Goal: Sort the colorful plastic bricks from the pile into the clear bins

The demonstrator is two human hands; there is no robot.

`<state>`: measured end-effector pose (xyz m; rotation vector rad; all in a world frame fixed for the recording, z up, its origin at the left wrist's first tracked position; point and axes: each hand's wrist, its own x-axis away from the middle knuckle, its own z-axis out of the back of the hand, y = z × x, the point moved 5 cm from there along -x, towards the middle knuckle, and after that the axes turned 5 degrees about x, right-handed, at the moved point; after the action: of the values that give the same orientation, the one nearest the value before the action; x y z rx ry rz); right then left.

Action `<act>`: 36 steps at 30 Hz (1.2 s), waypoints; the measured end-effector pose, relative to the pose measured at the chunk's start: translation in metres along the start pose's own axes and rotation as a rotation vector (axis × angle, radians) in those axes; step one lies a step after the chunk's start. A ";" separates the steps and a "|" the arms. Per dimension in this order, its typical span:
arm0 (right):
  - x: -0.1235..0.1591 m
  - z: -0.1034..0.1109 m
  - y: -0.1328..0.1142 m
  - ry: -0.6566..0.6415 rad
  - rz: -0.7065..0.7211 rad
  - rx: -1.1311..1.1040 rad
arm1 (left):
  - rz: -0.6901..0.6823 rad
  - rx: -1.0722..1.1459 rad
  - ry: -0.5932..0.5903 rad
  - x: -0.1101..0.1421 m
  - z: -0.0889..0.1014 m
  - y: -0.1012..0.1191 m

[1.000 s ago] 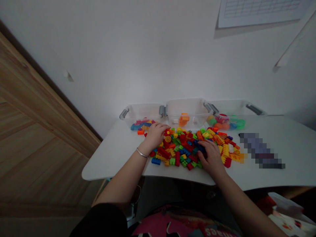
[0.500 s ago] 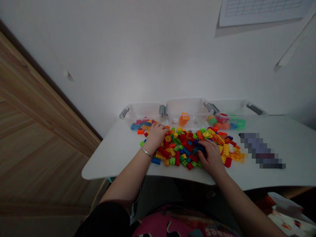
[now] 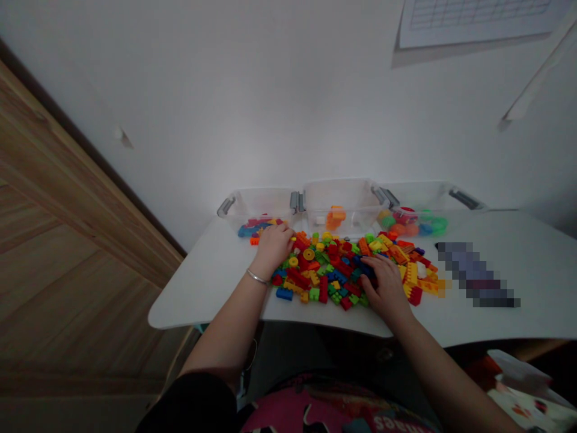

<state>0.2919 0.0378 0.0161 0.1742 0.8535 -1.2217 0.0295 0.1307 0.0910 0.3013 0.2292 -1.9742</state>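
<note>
head view, looking down past a pink printed shirt [image 3: 315, 412] and a black sleeve [image 3: 189, 403] at the bottom edge, with both forearms reaching over a white curved-edge table [image 3: 202, 300]. left hand [image 3: 271, 249], a thin silver bangle [image 3: 256, 277] at its wrist, sits knuckles-up at the far-left edge of the pile, fingers curled down and partly hidden; it may be pinching a brick or only resting, cannot tell. right hand [image 3: 385, 288] lies fairly open, not clenched, fingers spread with their tips on a dark blue plastic brick [image 3: 367, 270]; contact is clear, a grip is not. between and under both hands, a loose single heap of red, yellow, green, orange and blue plastic building bricks [image 3: 338, 270] covers the table's middle. these look light, stiff and smooth, likely to skid and shift when nudged; best taken by the long side walls between thumb and finger. farther on, three clear plastic bins with grey handles stand in a row: left bin [image 3: 256, 201] with blue and red bricks, middle bin [image 3: 342, 201] with orange bricks, right bin [image 3: 428, 195] with rounded coloured pieces. right of the heap lies a pixelated object [image 3: 473, 273], unreadable. beyond: white wall [image 3: 288, 102], gridded paper chart [image 3: 480, 15].
</note>
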 end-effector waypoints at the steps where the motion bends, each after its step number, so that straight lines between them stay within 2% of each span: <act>1: 0.000 0.000 0.000 0.001 -0.001 0.000 | 0.023 -0.009 -0.008 0.002 0.002 -0.002; 11: -0.001 0.000 0.000 0.008 -0.003 -0.009 | 0.093 0.014 -0.122 0.010 -0.005 -0.009; 19: 0.000 -0.001 0.000 -0.002 0.003 0.009 | 0.060 0.056 -0.001 0.003 -0.014 -0.005; 25: -0.001 -0.001 0.000 -0.005 0.007 0.014 | 0.009 0.082 -0.036 0.001 -0.022 -0.006; 32: 0.000 -0.001 0.000 0.011 0.024 0.033 | 0.012 0.051 -0.054 0.000 -0.015 -0.011; 36: 0.000 -0.002 0.000 0.018 0.030 0.043 | 0.003 0.058 -0.025 0.003 -0.008 -0.016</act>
<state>0.2910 0.0386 0.0147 0.2322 0.8381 -1.2128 0.0142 0.1372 0.0826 0.3142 0.1554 -1.9825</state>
